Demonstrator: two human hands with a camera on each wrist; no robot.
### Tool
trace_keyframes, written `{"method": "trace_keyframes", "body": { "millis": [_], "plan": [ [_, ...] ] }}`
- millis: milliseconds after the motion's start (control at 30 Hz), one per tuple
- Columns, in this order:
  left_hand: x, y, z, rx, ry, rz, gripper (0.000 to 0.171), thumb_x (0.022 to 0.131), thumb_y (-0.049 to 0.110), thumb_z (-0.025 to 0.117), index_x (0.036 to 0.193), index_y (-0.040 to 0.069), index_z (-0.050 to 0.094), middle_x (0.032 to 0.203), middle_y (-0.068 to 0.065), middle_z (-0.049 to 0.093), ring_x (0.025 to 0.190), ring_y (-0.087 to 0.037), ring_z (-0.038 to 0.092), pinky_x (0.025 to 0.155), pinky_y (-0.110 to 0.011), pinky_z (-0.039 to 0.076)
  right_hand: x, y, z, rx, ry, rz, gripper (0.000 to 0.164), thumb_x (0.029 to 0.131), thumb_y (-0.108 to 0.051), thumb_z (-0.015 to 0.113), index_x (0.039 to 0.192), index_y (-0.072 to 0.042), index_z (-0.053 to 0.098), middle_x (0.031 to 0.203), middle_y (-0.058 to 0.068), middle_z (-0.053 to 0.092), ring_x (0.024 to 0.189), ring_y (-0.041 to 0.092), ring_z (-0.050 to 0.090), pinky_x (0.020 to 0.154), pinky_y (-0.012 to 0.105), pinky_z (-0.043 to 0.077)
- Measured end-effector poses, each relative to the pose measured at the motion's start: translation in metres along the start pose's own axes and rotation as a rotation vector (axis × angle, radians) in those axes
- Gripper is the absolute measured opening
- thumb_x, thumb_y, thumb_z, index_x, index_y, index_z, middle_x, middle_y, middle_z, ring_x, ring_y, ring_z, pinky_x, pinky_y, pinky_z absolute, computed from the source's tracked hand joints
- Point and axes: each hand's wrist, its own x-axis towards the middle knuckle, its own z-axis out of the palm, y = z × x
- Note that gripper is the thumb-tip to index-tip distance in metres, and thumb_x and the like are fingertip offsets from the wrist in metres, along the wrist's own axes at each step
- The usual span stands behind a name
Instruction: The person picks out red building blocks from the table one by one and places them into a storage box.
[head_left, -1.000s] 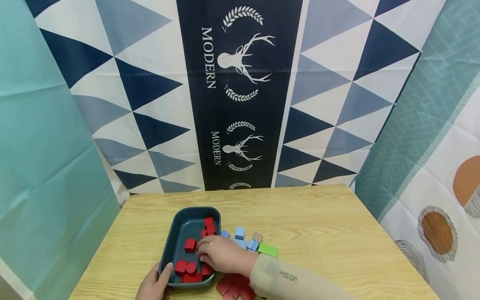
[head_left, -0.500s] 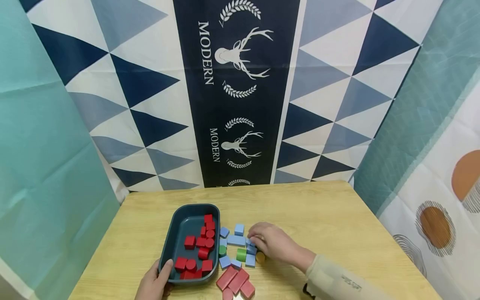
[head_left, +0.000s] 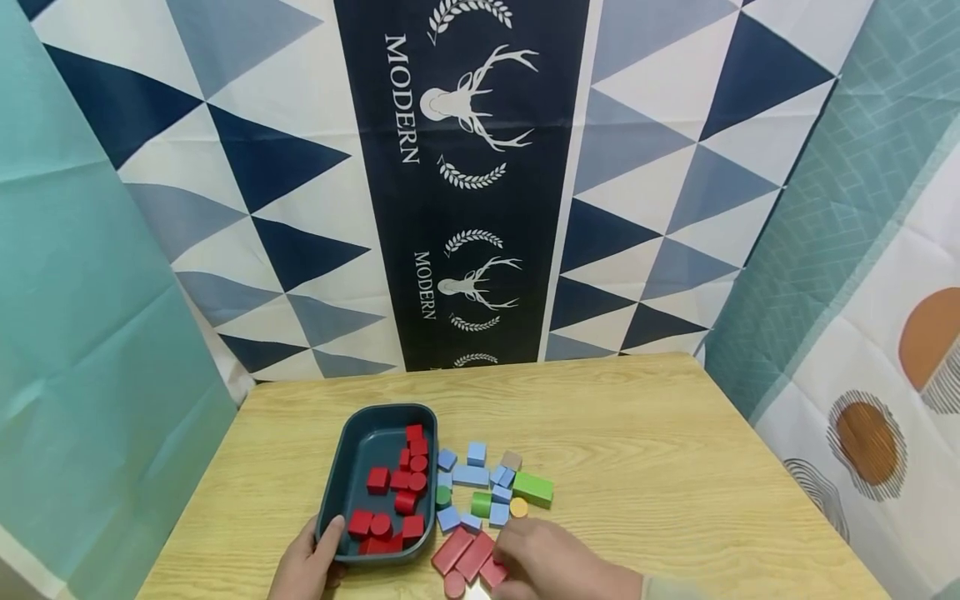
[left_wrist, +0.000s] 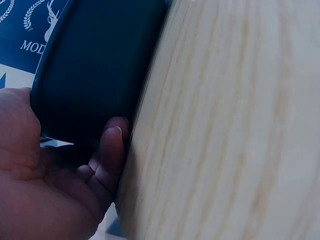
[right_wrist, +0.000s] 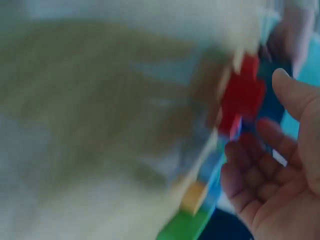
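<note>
A dark teal tray [head_left: 366, 450] stands on the table, holding several red blocks [head_left: 406, 502], cubes and cylinders. At its near left corner my left hand [head_left: 302, 568] grips the rim, thumb on top and fingers underneath. The left wrist view shows those fingers against the tray's outer wall [left_wrist: 95, 75]. My right hand [head_left: 551, 557] is over the near edge of a group of larger rosy-red blocks [head_left: 472, 557]. In the blurred right wrist view its fingers [right_wrist: 250, 185] are loosely bent, with nothing between them and the thumb; whether they touch a block cannot be told.
Right of the tray lie several blue blocks [head_left: 471, 476], a green cylinder [head_left: 482, 504], a long green block [head_left: 533, 489], a yellow cylinder [head_left: 518, 507] and a tan block [head_left: 512, 460]. A patterned curtain [head_left: 465, 167] hangs behind the wooden table [head_left: 637, 433].
My right hand has left the tray, passed over the blue blocks, then come nearer to me beside the rosy-red blocks. The left hand keeps its grip on the tray.
</note>
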Motion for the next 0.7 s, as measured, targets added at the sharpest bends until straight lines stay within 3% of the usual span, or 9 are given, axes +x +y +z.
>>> {"method": "trace_keyframes", "body": {
  "millis": [133, 233, 367, 500, 600, 700],
  "plan": [
    [0.000, 0.000, 0.000, -0.009, 0.003, -0.012, 0.075, 0.109, 0.060, 0.051, 0.145, -0.007, 0.052, 0.094, -0.012, 0.071, 0.070, -0.022, 0.063, 0.064, -0.036, 0.055, 0.011, -0.007, 0.017, 0.009, -0.038, 0.090, 0.026, 0.099, -0.041, 0.077, 0.095, -0.021, 0.062, 0.082, -0.018, 0.048, 0.072, -0.006, 0.042, 0.063, 0.013, 0.040],
    [0.000, -0.001, 0.001, -0.021, 0.003, -0.025, 0.080, 0.107, 0.063, 0.052, 0.147, -0.006, 0.051, 0.091, -0.010, 0.070, 0.069, -0.022, 0.063, 0.064, -0.036, 0.055, 0.014, -0.009, 0.018, -0.007, -0.047, 0.150, 0.020, 0.098, -0.032, 0.077, 0.093, -0.021, 0.061, 0.080, -0.017, 0.046, 0.069, -0.005, 0.042, 0.060, 0.015, 0.039],
    [0.000, -0.001, 0.001, -0.026, -0.004, -0.035, 0.087, 0.104, 0.069, 0.052, 0.149, -0.007, 0.050, 0.092, -0.010, 0.070, 0.070, -0.021, 0.063, 0.065, -0.036, 0.054, 0.014, -0.013, 0.000, -0.026, -0.054, 0.204, 0.017, 0.096, -0.025, 0.077, 0.090, -0.023, 0.061, 0.077, -0.018, 0.050, 0.067, -0.004, 0.043, 0.060, 0.017, 0.041],
    [0.000, 0.000, 0.000, -0.018, -0.003, -0.029, 0.089, 0.104, 0.070, 0.052, 0.149, -0.007, 0.049, 0.097, -0.013, 0.072, 0.070, -0.021, 0.064, 0.066, -0.036, 0.055, 0.021, -0.018, -0.025, -0.054, 0.054, 0.209, 0.019, 0.096, -0.027, 0.080, 0.091, -0.021, 0.062, 0.078, -0.016, 0.056, 0.067, -0.003, 0.044, 0.060, 0.018, 0.042],
    [0.000, 0.001, 0.000, -0.013, -0.002, -0.028, 0.089, 0.104, 0.070, 0.052, 0.150, -0.007, 0.049, 0.099, -0.015, 0.071, 0.071, -0.021, 0.064, 0.066, -0.036, 0.055, 0.039, -0.027, -0.037, -0.041, 0.122, 0.180, 0.017, 0.098, -0.028, 0.079, 0.101, -0.019, 0.065, 0.088, -0.012, 0.066, 0.075, -0.002, 0.055, 0.066, 0.020, 0.049],
    [0.001, 0.000, 0.001, -0.017, -0.004, -0.034, 0.088, 0.105, 0.068, 0.051, 0.150, -0.007, 0.048, 0.099, -0.015, 0.071, 0.071, -0.021, 0.064, 0.066, -0.036, 0.055, 0.067, -0.037, -0.037, 0.016, 0.084, 0.152, 0.018, 0.103, -0.029, 0.074, 0.115, -0.018, 0.066, 0.105, -0.008, 0.072, 0.091, 0.001, 0.063, 0.081, 0.022, 0.056]
  ]
}}
